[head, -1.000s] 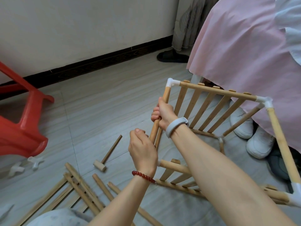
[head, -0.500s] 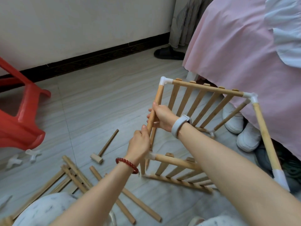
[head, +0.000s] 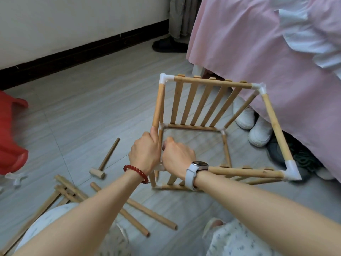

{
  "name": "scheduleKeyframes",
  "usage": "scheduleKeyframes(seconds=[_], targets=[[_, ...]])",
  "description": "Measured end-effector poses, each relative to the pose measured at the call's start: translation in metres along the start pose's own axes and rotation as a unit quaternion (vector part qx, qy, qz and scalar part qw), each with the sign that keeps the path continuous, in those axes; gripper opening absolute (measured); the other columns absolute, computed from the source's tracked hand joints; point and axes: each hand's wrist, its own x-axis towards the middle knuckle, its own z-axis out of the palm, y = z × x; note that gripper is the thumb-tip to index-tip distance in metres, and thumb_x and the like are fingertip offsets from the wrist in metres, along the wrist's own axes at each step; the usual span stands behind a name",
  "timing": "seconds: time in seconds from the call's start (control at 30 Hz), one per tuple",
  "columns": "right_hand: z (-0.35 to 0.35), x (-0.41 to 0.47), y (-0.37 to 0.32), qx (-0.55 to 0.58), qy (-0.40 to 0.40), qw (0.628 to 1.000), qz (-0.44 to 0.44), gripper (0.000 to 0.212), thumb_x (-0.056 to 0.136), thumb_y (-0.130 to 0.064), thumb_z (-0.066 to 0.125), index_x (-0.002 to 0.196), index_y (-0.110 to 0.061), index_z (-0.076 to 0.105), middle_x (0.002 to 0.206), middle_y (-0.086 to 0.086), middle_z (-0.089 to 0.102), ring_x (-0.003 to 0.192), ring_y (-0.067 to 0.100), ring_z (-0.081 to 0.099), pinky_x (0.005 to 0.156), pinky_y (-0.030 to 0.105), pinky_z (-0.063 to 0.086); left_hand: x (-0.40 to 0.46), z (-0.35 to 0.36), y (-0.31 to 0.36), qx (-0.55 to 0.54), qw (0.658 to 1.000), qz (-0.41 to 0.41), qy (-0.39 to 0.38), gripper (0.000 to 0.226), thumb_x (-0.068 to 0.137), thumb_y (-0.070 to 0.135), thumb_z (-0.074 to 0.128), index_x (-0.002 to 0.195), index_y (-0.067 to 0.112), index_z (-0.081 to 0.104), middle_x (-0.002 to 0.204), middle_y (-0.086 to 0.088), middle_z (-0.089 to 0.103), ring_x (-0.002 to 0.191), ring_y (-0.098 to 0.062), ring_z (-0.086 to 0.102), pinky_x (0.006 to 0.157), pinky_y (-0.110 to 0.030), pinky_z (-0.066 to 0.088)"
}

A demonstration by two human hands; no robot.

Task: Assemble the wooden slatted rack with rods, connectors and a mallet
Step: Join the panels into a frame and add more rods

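Head view, one frame. Wooden slatted rack: partly built box frame standing on the grey floor at centre, its far slatted panel upright, white corner connectors joining the rods, a second slatted panel at the near side. Left hand, red bead bracelet at the wrist: fingers curled round the near end of the frame's left top rod, thumb lying along it. Right hand, white-strapped watch at the wrist: fingers curled just right of the left hand, at the near-left corner of the frame; whether they hold anything cannot be told, since the back of the hand hides them. Mallet: lying flat on the floor, left of both hands, head near, handle pointing far; untouched. Loose rods: scattered on the floor at near left, some stacked, two lying apart and diagonal. Spare white connectors: on the floor at the far left edge. Red plastic stool: left edge. Pink bed cover: right, hanging over white shoes beside the rack.
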Motion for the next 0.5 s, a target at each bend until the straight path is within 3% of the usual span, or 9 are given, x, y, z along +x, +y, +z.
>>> scheduleKeyframes(seconds=[0.17,0.33,0.43,0.5], targets=[[0.008,-0.013,0.003,-0.016,0.0,0.999,-0.046,0.013,0.093,-0.011,0.036,0.102,-0.013,0.045,0.093,0.009,0.064,0.069,0.027,0.045,0.059,0.033,0.029,-0.015,0.003,-0.007,-0.017,0.999,-0.033,-0.02,0.054,0.098,0.052,0.017,0.088,0.011,0.051,0.077,-0.004,0.054,0.081,-0.03,0.052,0.07,-0.038,0.039],[0.006,-0.028,0.016,-0.095,-0.004,0.991,-0.097,0.022,0.095,-0.007,0.034,0.114,-0.011,0.043,0.091,0.009,0.064,0.066,0.026,0.043,0.049,0.033,0.021,-0.041,0.012,-0.005,-0.03,0.997,-0.063,-0.024,0.046,0.1,0.048,0.017,0.093,0.011,0.044,0.079,-0.004,0.054,0.081,-0.032,0.055,0.071,-0.041,0.043],[0.008,-0.041,0.028,-0.072,0.005,0.995,-0.071,0.016,0.098,-0.011,0.032,0.109,-0.012,0.043,0.086,0.008,0.063,0.076,0.031,0.057,0.053,0.033,0.024,-0.057,0.014,-0.007,0.029,0.998,0.042,0.025,0.028,0.101,0.035,0.029,0.114,0.014,0.042,0.106,-0.005,0.053,0.086,-0.028,0.056,0.068,-0.038,0.042],[0.009,-0.048,0.034,-0.057,0.026,0.997,-0.043,0.016,0.1,-0.017,0.03,0.105,-0.012,0.044,0.091,0.011,0.066,0.086,0.034,0.062,0.06,0.033,0.027,-0.057,0.014,-0.011,0.092,0.978,0.177,0.066,0.035,0.097,0.025,0.036,0.129,0.012,0.041,0.128,-0.009,0.043,0.111,-0.028,0.047,0.086,-0.043,0.043]])
